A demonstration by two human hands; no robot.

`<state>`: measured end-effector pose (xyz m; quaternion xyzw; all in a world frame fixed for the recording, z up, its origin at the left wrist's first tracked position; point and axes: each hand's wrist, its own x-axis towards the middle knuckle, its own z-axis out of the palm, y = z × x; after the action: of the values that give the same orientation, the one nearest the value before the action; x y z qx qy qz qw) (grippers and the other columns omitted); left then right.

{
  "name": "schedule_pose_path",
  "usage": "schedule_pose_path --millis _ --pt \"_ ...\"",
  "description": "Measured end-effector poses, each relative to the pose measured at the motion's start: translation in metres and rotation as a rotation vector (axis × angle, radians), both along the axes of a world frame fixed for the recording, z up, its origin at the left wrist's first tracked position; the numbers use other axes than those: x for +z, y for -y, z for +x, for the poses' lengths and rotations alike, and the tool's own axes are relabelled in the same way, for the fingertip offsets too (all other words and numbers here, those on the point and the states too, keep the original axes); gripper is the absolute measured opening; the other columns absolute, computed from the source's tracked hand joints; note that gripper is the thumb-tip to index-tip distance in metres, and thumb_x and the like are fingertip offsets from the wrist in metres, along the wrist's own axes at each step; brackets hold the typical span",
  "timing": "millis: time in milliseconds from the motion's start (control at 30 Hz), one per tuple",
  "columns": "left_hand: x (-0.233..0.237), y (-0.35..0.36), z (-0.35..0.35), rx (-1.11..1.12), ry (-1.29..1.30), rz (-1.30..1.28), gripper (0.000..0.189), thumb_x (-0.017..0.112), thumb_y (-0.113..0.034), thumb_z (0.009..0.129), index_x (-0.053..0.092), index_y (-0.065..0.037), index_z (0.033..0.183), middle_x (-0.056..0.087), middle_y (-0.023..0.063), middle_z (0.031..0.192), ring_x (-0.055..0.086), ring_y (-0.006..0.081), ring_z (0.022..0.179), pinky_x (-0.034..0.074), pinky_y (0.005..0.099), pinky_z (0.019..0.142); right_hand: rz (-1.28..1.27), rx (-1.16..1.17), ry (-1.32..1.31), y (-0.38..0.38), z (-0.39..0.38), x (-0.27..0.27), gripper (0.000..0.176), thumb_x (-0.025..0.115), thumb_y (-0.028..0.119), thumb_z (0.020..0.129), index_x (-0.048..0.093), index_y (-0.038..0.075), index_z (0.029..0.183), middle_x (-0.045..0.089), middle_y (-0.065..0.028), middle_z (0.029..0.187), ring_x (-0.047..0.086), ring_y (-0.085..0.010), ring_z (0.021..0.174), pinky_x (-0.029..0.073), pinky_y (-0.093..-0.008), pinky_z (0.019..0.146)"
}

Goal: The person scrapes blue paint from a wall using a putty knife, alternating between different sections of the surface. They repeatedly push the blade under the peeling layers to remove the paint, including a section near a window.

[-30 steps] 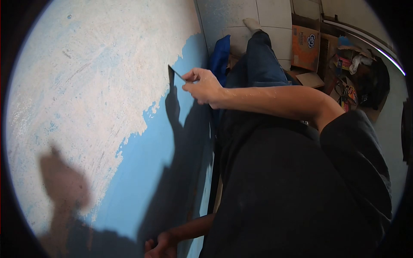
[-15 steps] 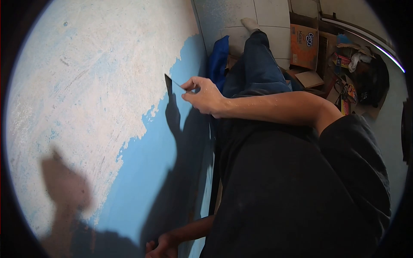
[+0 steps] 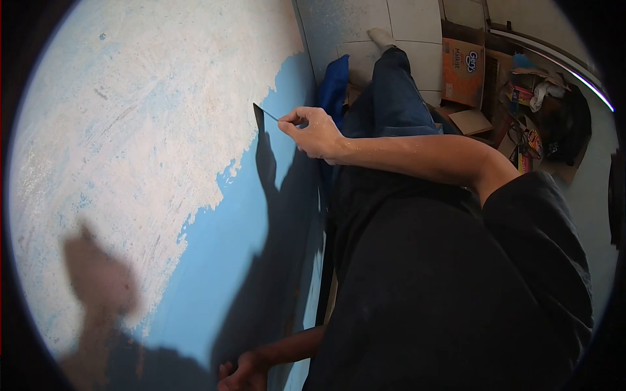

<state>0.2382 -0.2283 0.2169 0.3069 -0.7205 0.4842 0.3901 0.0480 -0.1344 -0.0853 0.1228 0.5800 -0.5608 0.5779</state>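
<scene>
My right hand reaches left across my body to the wall, its thumb and fingers pinching a thin scraper blade. The blade is seen nearly edge-on, and its far tip meets the wall where whitish scraped plaster borders blue paint. A dark shadow of blade and hand falls on the paint just below. Low in the view, my left hand is beside the wall with curled fingers, partly cut off by the frame edge; anything inside it is hidden.
My legs in jeans extend forward over a tiled floor. To the right stand an orange cardboard box, a black plastic bag and other cluttered cartons. A blue cloth-like item is near the wall's base.
My right hand has moved slightly up and forward along the wall with the scraper blade, whose tip has shifted up along the paint border. My left hand has barely moved.
</scene>
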Motion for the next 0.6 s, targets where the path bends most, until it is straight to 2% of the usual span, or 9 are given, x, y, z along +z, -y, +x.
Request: schedule_pose_path --millis 33,100,133,233,267,500,533,600 --pt "0.001 0.000 0.002 0.002 -0.008 0.014 0.054 0.056 -0.031 0.103 0.052 -0.010 0.053 0.047 0.0010 0.048 0.041 0.0115 0.043 0.035 0.0310 0.048 0.010 -0.002 0.058 -0.001 0.001 0.009 0.025 0.065 0.025 0.098 0.066 0.002 0.107 0.060 -0.0050 0.089 0.050 -0.0060 0.056 0.040 -0.0235 0.044" --pt "0.000 0.002 0.008 0.006 -0.031 0.039 0.054 0.055 -0.030 0.103 0.052 -0.010 0.053 0.048 0.0011 0.048 0.040 0.0116 0.043 0.035 0.0316 0.048 -0.053 -0.001 0.002 -0.003 0.013 0.010 0.025 0.064 0.025 0.098 0.066 0.002 0.108 0.060 -0.0048 0.086 0.051 -0.0062 0.056 0.040 -0.0234 0.044" --pt "0.003 0.006 0.012 -0.303 0.100 0.073 0.054 0.055 -0.029 0.103 0.052 -0.010 0.052 0.048 0.0011 0.048 0.040 0.0116 0.043 0.035 0.0317 0.048 -0.080 -0.002 -0.021 -0.004 0.018 0.010 0.026 0.064 0.026 0.098 0.066 0.002 0.109 0.060 -0.0047 0.085 0.051 -0.0063 0.056 0.040 -0.0234 0.044" --pt "0.005 0.000 0.019 -0.189 0.051 0.051 0.046 0.059 -0.020 0.098 0.062 -0.003 0.056 0.059 0.0052 0.051 0.054 0.0123 0.043 0.042 0.0261 0.040 -0.015 -0.029 -0.079 0.000 0.012 -0.005 0.027 0.064 0.025 0.098 0.065 0.001 0.110 0.060 -0.0045 0.083 0.051 -0.0067 0.056 0.040 -0.0231 0.044" --pt "0.007 -0.001 0.021 -0.182 0.048 0.057 0.046 0.060 -0.020 0.098 0.062 -0.003 0.056 0.059 0.0052 0.051 0.054 0.0122 0.043 0.042 0.0262 0.040 -0.007 -0.041 0.021 0.000 0.002 -0.012 0.028 0.065 0.025 0.098 0.064 0.000 0.110 0.061 -0.0050 0.084 0.051 -0.0070 0.055 0.040 -0.0238 0.044" --pt "0.004 0.003 0.025 -0.151 0.015 0.061 0.045 0.060 -0.019 0.098 0.063 -0.003 0.056 0.060 0.0053 0.053 0.055 0.0122 0.044 0.044 0.0259 0.041 -0.074 -0.023 -0.085 -0.004 0.019 0.005 0.026 0.063 0.023 0.098 0.065 -0.002 0.107 0.063 -0.0064 0.088 0.050 -0.0072 0.056 0.041 -0.0252 0.045" --pt "0.006 0.003 0.026 -0.144 0.019 0.070 0.045 0.060 -0.019 0.098 0.063 -0.003 0.056 0.060 0.0054 0.053 0.055 0.0122 0.044 0.044 0.0258 0.041 -0.076 -0.044 -0.112 -0.003 0.021 -0.002 0.025 0.065 0.022 0.098 0.065 -0.001 0.106 0.062 -0.0045 0.080 0.050 -0.0068 0.056 0.041 -0.0249 0.044" --pt "0.006 0.003 0.026 -0.164 0.017 0.071 0.045 0.060 -0.020 0.098 0.063 -0.003 0.056 0.060 0.0054 0.053 0.055 0.0123 0.044 0.044 0.0259 0.042 -0.019 -0.056 -0.033 0.003 0.002 -0.017 0.024 0.065 0.022 0.097 0.065 -0.001 0.106 0.060 -0.0035 0.076 0.050 -0.0066 0.056 0.040 -0.0244 0.044"
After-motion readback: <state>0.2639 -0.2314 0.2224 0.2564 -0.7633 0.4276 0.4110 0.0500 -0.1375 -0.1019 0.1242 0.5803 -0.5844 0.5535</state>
